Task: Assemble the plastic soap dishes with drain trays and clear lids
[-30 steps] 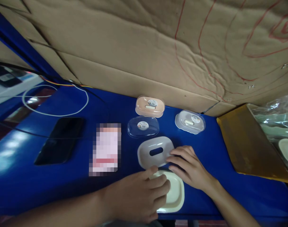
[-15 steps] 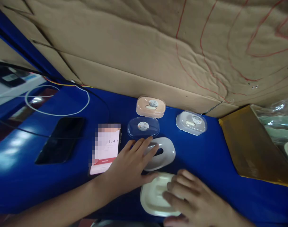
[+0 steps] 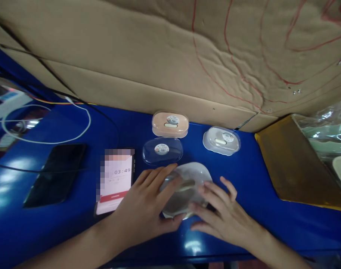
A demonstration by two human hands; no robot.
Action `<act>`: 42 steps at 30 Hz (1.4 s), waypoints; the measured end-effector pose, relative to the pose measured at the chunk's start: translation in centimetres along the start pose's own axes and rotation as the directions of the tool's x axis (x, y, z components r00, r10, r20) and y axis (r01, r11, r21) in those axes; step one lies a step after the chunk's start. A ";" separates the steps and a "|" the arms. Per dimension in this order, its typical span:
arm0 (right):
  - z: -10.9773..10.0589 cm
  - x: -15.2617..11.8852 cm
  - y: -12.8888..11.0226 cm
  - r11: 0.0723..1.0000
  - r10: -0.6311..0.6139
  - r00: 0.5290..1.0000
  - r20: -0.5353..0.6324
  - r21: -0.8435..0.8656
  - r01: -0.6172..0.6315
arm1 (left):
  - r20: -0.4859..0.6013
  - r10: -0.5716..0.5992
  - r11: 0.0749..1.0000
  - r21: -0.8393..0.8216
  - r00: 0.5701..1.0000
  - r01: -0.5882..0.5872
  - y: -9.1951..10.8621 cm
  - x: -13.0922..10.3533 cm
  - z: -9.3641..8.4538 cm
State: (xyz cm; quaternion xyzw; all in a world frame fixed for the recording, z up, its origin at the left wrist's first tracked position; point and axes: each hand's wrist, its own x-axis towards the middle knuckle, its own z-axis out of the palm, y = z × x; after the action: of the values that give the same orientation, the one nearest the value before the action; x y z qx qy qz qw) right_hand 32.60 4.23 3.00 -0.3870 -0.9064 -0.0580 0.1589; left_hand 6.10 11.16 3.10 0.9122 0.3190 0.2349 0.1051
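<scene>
A pale grey oval dish part (image 3: 197, 170) lies on the blue table between my hands, with the cream piece under or inside it, blurred by motion. My left hand (image 3: 156, 198) holds its left side, fingers over the top and thumb at the near edge. My right hand (image 3: 219, 211) is at its right side, fingers spread, fingertips touching or just above the rim. Just behind lies a clear lid (image 3: 152, 152) with a round label. Farther back sit a peach soap box (image 3: 157, 124) and, to the right, a grey soap box (image 3: 212, 144), both under clear lids.
A lit phone (image 3: 117, 186) and a dark phone (image 3: 55, 175) lie at the left beside a white cable (image 3: 89, 121). An open cardboard box (image 3: 282, 164) with plastic-wrapped pieces stands at the right. A cardboard wall (image 3: 125, 56) rises behind the blue table (image 3: 148, 250).
The cream piece has moved away from the near edge to the grey part, and the two now overlap. My right hand has moved forward with it, its fingers more spread.
</scene>
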 end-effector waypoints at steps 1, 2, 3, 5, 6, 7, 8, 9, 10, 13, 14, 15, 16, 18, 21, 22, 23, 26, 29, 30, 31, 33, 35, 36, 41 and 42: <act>-0.2 -0.1 0.5 1.000 0.020 1.000 0.024 -0.004 -0.020 | 0.012 0.022 1.000 -0.011 1.000 -0.022 0.2 -0.1 0.1; -0.3 -0.1 1.0 0.999 0.038 0.998 0.058 -0.010 -0.038 | 0.025 0.043 0.999 -0.015 0.999 -0.043 0.5 -0.3 0.2; -0.5 -0.1 1.5 0.999 0.052 0.994 0.098 -0.013 -0.051 | 0.037 0.061 0.998 -0.012 0.997 -0.061 0.7 -0.5 0.4; -0.8 0.0 2.3 0.998 0.067 0.983 0.170 0.009 -0.069 | 0.055 0.086 0.996 0.009 0.995 -0.086 0.9 -0.8 0.7; -0.8 0.0 2.5 0.996 0.068 0.978 0.199 0.037 -0.077 | 0.064 0.095 0.995 0.020 0.993 -0.097 0.9 -1.0 0.9; -0.8 0.1 2.6 0.994 0.066 0.973 0.220 0.070 -0.083 | 0.076 0.103 0.994 0.031 0.992 -0.106 0.9 -1.1 1.0; -0.8 0.1 2.7 0.991 0.061 0.970 0.237 0.103 -0.088 | 0.089 0.111 0.992 0.041 0.990 -0.115 0.9 -1.2 1.1; -0.7 0.2 2.7 0.987 0.058 0.966 0.251 0.129 -0.092 | 0.102 0.119 0.991 0.054 0.988 -0.125 0.9 -1.3 1.2; -0.7 0.2 2.7 0.985 0.055 0.964 0.261 0.147 -0.096 | 0.116 0.125 0.988 0.071 0.985 -0.134 1.0 -1.4 1.3; -0.4 0.1 2.6 0.981 0.054 0.955 0.291 0.163 -0.105 | 0.170 0.120 0.982 0.126 0.978 -0.143 1.1 -1.6 1.5; -0.4 0.1 2.6 0.981 0.056 0.953 0.297 0.162 -0.108 | 0.189 0.113 0.980 0.139 0.975 -0.141 1.2 -1.6 1.6; -0.4 0.1 2.6 0.981 0.055 0.953 0.299 0.161 -0.108 | 0.208 0.105 0.980 0.145 0.972 -0.137 1.2 -1.7 1.7; -0.3 0.1 2.5 0.982 0.051 0.953 0.298 0.161 -0.103 | 0.225 0.094 0.980 0.149 0.970 -0.130 1.2 -1.7 1.8; -0.2 0.1 2.5 0.982 0.040 0.957 0.287 0.165 -0.090 | 0.254 0.071 0.983 0.148 0.965 -0.111 1.2 -1.9 2.1; 0.0 0.1 2.3 0.982 0.033 0.961 0.273 0.172 -0.083 | 0.269 0.060 0.986 0.135 0.961 -0.099 1.0 -1.9 2.2; 0.1 0.1 2.2 0.981 0.038 0.961 0.273 0.170 -0.088 | 0.266 0.062 0.986 0.131 0.962 -0.099 1.0 -1.9 2.3; 0.2 0.2 2.1 0.981 0.047 0.960 0.276 0.167 -0.096 | 0.262 0.065 0.987 0.127 0.963 -0.101 0.9 -1.9 2.3; 0.9 0.3 1.7 0.982 0.087 0.954 0.285 0.138 -0.131 | 0.252 0.063 0.987 0.130 0.966 -0.098 0.6 -1.8 2.5; 1.4 0.4 1.5 0.983 0.100 0.948 0.301 0.116 -0.141 | 0.252 0.052 0.987 0.135 0.966 -0.089 0.5 -1.6 2.6; 1.5 0.4 1.5 0.983 0.096 0.947 0.307 0.117 -0.138 | 0.252 0.057 0.987 0.129 0.966 -0.092 0.4 -1.5 2.6; 1.6 0.4 1.5 0.983 0.094 0.945 0.312 0.119 -0.137 | 0.249 0.070 0.988 0.118 0.966 -0.102 0.2 -1.4 2.5; 1.6 0.4 1.7 0.982 0.105 0.944 0.312 0.117 -0.148 | 0.223 0.093 0.989 0.090 0.970 -0.116 -0.2 -0.9 2.1; 1.5 0.3 1.9 0.981 0.124 0.942 0.312 0.103 -0.163 | 0.163 0.066 0.994 0.071 0.984 -0.078 -1.0 -0.4 1.6; 1.5 0.3 2.0 0.981 0.131 0.940 0.314 0.094 -0.168 | 0.127 0.026 0.997 0.073 0.991 -0.035 -1.5 -0.1 1.3; 1.4 0.2 2.1 0.982 0.139 0.942 0.304 0.079 -0.171 | 0.037 -0.147 0.963 0.233 0.988 0.135 -3.7 0.7 1.0; 1.4 0.2 2.1 0.981 0.143 0.944 0.298 0.080 -0.174 | 0.047 -0.151 0.955 0.266 0.987 0.134 -3.8 0.8 1.0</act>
State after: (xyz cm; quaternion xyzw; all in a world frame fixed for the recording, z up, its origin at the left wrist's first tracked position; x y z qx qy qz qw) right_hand 33.61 6.16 1.74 -0.4543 -0.8875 0.0601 0.0484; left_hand 5.15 14.54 1.19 0.9000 0.4084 0.1518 0.0110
